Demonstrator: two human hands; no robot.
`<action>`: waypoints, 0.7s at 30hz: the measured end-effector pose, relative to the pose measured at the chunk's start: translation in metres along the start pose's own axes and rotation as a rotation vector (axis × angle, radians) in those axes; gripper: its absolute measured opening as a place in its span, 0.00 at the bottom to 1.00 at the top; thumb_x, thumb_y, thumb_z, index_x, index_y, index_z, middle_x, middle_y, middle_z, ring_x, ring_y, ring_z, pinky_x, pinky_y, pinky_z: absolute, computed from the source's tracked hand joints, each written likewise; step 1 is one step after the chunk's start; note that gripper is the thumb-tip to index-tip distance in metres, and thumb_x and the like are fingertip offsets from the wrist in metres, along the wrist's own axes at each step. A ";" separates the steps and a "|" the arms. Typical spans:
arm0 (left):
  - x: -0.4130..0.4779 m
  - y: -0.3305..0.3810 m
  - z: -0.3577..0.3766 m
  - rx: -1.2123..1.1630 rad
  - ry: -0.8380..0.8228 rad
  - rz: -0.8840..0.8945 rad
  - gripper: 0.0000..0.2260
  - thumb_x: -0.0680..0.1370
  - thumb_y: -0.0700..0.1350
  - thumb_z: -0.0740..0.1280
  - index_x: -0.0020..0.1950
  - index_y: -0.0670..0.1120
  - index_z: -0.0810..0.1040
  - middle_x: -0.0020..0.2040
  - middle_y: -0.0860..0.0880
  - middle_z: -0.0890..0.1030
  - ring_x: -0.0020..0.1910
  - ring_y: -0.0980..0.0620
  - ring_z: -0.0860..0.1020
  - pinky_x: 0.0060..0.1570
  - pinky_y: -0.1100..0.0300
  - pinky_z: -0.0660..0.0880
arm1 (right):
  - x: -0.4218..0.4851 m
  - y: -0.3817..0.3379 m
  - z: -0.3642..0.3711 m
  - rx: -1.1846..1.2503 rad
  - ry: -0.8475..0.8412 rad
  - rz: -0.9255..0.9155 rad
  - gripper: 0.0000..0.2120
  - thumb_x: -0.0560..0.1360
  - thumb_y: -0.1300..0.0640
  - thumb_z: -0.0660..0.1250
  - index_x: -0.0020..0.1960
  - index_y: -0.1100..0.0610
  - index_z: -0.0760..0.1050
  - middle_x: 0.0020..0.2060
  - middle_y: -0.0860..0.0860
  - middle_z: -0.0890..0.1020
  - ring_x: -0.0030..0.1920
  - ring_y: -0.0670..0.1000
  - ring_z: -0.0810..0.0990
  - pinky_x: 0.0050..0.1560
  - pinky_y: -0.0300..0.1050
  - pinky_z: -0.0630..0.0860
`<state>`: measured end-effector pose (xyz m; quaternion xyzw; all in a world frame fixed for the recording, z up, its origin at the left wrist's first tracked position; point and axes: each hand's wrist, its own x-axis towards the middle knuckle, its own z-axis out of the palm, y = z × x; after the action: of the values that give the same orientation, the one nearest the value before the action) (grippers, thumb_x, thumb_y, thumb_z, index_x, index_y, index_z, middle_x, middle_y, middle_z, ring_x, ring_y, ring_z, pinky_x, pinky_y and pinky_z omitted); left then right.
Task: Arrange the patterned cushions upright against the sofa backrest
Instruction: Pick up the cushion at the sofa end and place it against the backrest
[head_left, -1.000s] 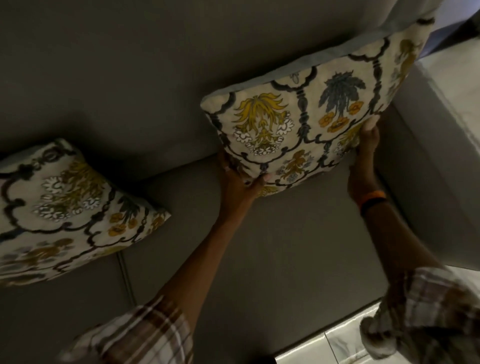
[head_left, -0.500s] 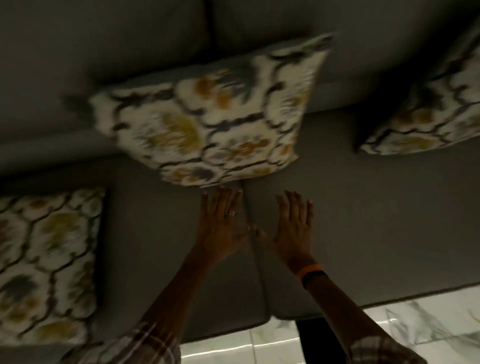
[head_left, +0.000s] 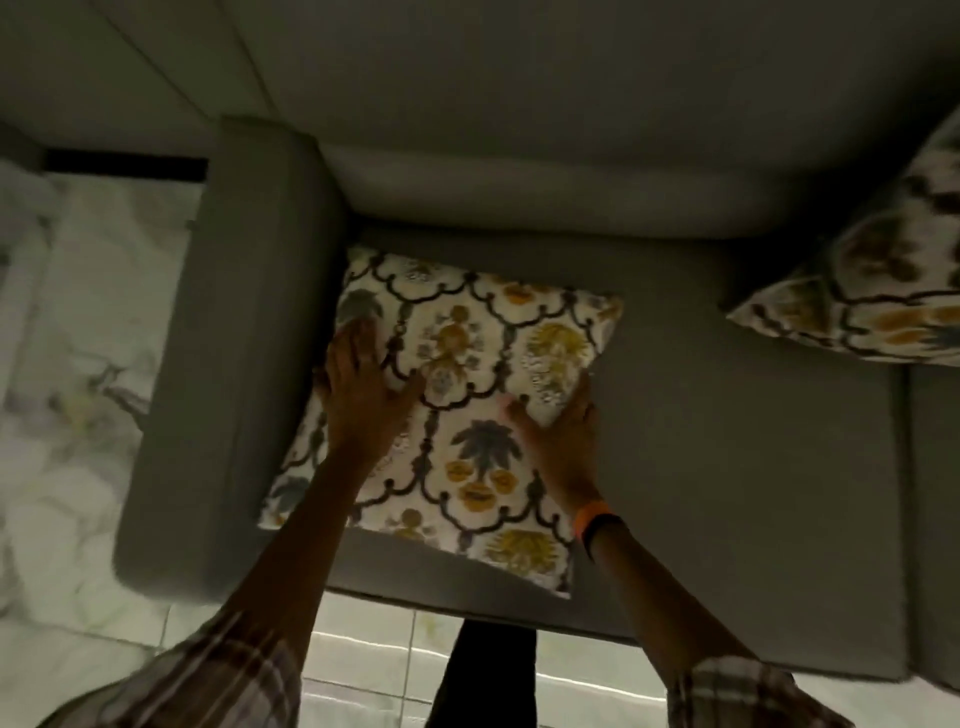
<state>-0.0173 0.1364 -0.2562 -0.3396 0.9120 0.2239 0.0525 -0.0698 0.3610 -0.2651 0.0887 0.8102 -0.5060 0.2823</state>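
A patterned cushion (head_left: 467, 364), cream with yellow and blue-grey flowers, lies flat on the grey sofa seat (head_left: 727, 441) beside the left armrest. My left hand (head_left: 363, 389) lies palm down on its left side, fingers reaching over the left edge. My right hand (head_left: 563, 441) grips the right edge, thumb on top. A second patterned cushion (head_left: 878, 280) leans tilted against the sofa backrest (head_left: 519, 130) at the far right, partly cut off by the frame.
The grey armrest (head_left: 234, 338) stands directly left of the flat cushion. White marble floor (head_left: 78, 389) lies left of the sofa and below its front edge. My dark trouser leg (head_left: 483, 675) stands against the sofa front.
My view has swung left from the middle cushion to the sofa's left end. Both hands, open in the air half a second ago, now rest on the flat cushion.
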 end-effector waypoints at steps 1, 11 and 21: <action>0.012 -0.015 -0.005 -0.145 -0.073 -0.126 0.45 0.71 0.72 0.64 0.79 0.53 0.49 0.80 0.43 0.57 0.76 0.39 0.60 0.75 0.35 0.58 | 0.007 -0.001 0.008 0.123 0.071 0.021 0.55 0.67 0.32 0.79 0.85 0.47 0.54 0.81 0.50 0.66 0.77 0.52 0.69 0.75 0.55 0.71; 0.054 0.003 -0.056 -0.958 -0.105 -0.143 0.48 0.66 0.42 0.81 0.78 0.51 0.56 0.67 0.56 0.73 0.57 0.67 0.77 0.51 0.67 0.79 | 0.028 -0.085 -0.033 0.298 0.040 -0.184 0.39 0.70 0.65 0.82 0.77 0.55 0.70 0.65 0.50 0.84 0.61 0.46 0.86 0.52 0.42 0.86; 0.122 0.037 -0.055 -0.891 0.007 0.160 0.55 0.65 0.31 0.79 0.78 0.43 0.43 0.77 0.45 0.58 0.73 0.52 0.64 0.58 0.75 0.74 | 0.090 -0.120 -0.050 0.151 0.089 -0.288 0.62 0.59 0.45 0.89 0.75 0.30 0.46 0.74 0.45 0.75 0.72 0.46 0.78 0.77 0.52 0.73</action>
<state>-0.1316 0.0643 -0.2233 -0.2582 0.7502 0.5970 -0.1192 -0.2141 0.3348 -0.2055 0.0147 0.7859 -0.5962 0.1632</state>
